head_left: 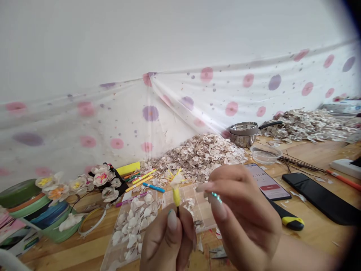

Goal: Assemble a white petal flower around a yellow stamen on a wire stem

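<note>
My left hand (169,241) is closed around the thin dark stem of a small handmade flower (176,194). Yellow tape wraps the top of this stem, and above it sit a whitish petal and yellow stamen strands. To the right, apart from the flower, my right hand (245,218) has thumb and forefinger brought together in a pinch; whatever is between the tips, if anything, is too small to make out. Below the hands lies a clear compartment tray (207,210), with many pale petal-like flakes (135,222) in its left part.
Behind the hands rises a heap of pale flakes (203,150), beside metal bowls (244,134) and a clear plastic dish (266,154). Two phones (270,182) and a yellow-black handled tool (291,222) lie right. Finished flowers (101,175) and tape rolls (25,195) stand left.
</note>
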A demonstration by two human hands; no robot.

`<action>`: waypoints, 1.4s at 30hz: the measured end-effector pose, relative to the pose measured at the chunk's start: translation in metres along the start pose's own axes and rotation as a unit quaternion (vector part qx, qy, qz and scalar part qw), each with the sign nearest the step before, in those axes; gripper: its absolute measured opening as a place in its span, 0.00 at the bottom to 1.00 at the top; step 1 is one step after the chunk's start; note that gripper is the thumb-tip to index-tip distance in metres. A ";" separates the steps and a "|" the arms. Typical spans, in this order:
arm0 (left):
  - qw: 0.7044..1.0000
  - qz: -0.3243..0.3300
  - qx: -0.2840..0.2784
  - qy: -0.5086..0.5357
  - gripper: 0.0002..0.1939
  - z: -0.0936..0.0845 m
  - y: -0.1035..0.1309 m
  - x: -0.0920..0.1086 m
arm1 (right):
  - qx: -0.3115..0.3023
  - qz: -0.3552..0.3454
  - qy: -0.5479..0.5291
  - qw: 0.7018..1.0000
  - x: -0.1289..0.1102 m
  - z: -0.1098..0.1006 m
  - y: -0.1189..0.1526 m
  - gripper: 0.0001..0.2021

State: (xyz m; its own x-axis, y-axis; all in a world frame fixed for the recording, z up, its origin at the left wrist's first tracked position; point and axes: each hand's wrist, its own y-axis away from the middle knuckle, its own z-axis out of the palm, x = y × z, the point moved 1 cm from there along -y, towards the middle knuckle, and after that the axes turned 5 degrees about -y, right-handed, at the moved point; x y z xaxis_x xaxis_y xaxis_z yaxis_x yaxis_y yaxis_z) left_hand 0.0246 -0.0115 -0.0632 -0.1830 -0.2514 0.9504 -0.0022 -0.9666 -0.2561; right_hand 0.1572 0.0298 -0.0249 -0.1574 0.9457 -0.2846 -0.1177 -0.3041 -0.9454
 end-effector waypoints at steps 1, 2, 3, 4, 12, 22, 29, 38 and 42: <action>1.000 0.011 -0.016 0.018 0.24 -0.004 -0.004 0.000 | 0.014 0.010 -0.025 1.000 0.003 0.001 0.000 0.15; 0.998 0.030 -0.033 0.033 0.23 -0.008 -0.008 0.001 | 0.023 0.021 -0.051 0.998 0.008 0.002 -0.001 0.13; 0.997 0.043 -0.047 0.035 0.21 -0.012 -0.014 0.000 | 0.022 0.033 -0.075 0.996 0.014 0.002 -0.002 0.12; 0.996 0.063 -0.065 0.028 0.21 -0.015 -0.019 0.000 | 0.001 0.048 -0.095 0.994 0.020 0.002 -0.004 0.10; 0.986 0.092 -0.083 -0.111 0.22 -0.032 -0.040 -0.007 | -0.287 0.108 -0.206 0.929 0.049 -0.007 -0.022 0.09; 0.943 0.223 -0.056 -0.240 0.18 -0.021 -0.040 0.013 | -0.287 -0.033 -0.205 0.935 0.050 0.002 -0.023 0.15; 0.956 0.191 -0.046 -0.216 0.16 -0.023 -0.040 0.002 | -0.283 -0.014 -0.195 0.939 0.054 0.004 -0.018 0.12; 0.998 -0.037 -0.016 -0.057 0.28 0.000 -0.008 -0.007 | -0.284 0.202 -0.184 0.919 0.064 0.006 0.000 0.06; 0.996 -0.076 0.024 -0.031 0.32 -0.013 0.033 -0.022 | -0.379 0.169 -0.218 0.883 0.057 0.023 0.009 0.11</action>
State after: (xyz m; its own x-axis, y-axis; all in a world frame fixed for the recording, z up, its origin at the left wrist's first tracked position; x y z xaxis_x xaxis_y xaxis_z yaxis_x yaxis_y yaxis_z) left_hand 0.0155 -0.0371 -0.0950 -0.1237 -0.1034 0.9869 0.0226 -0.9946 -0.1014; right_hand 0.1243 0.0784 -0.0461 -0.4397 0.6308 -0.6393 0.6723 -0.2408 -0.7001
